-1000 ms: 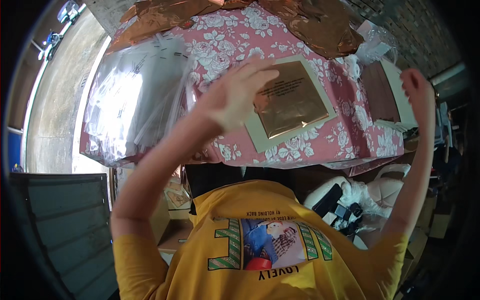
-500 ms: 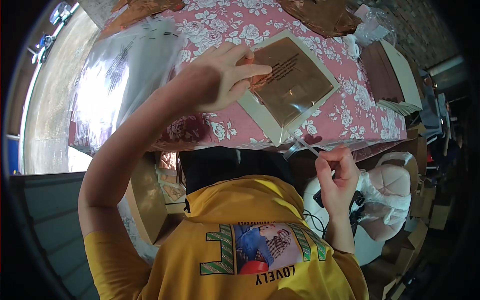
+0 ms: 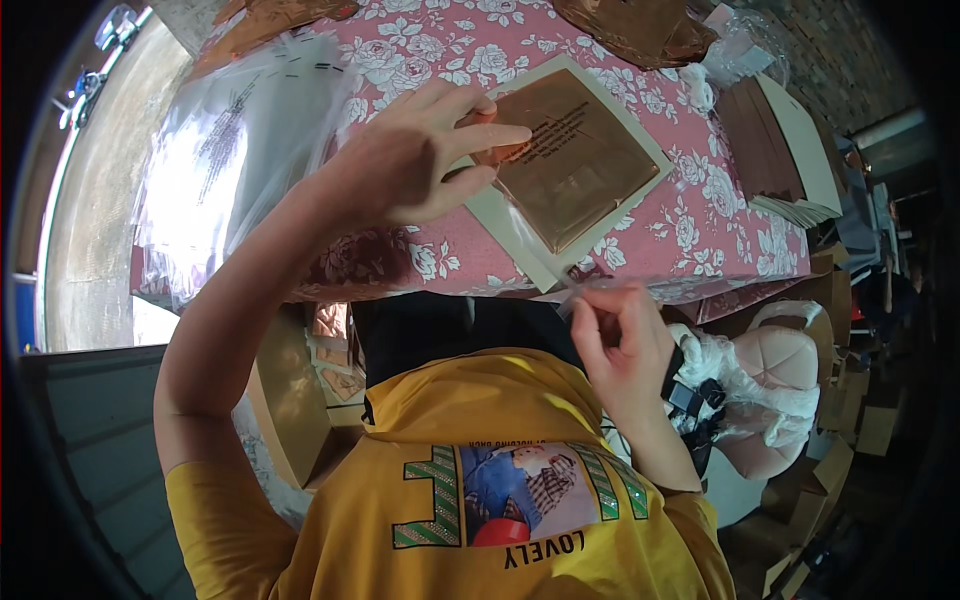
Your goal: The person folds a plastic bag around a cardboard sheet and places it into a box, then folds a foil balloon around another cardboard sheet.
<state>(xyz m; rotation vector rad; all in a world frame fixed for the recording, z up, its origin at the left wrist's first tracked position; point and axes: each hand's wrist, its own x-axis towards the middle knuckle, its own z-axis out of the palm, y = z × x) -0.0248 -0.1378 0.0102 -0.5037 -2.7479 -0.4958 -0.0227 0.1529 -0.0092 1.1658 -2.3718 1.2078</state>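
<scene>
A flat square copper-brown packet (image 3: pixel 590 175) with dark printed lines on it lies on a larger cream board (image 3: pixel 482 215) near the table's front edge. It looks turned like a diamond, with a shiny clear film along its near left side. My left hand (image 3: pixel 420 150) reaches over the packet's left side, fingers apart, the index fingertip resting on its surface. Just off the board's near corner, my right hand (image 3: pixel 625 335) has thumb and fingers pinched together. A thin clear plastic strip (image 3: pixel 568 300) runs from this pinch toward the corner, partly blurred.
A pile of clear plastic bags (image 3: pixel 235 150) lies on the left of the pink floral tablecloth (image 3: pixel 690 240). Brown plastic (image 3: pixel 640 35) sits at the back. Stacked boards (image 3: pixel 790 150) stand at the right. A padded seat (image 3: pixel 780 360) and cardboard boxes (image 3: pixel 290 400) are below the table.
My right hand has moved left and slightly up, closer to the board's near corner, and the stretched clear strip looks shorter. The left hand stays at the packet, shifted slightly left in view.
</scene>
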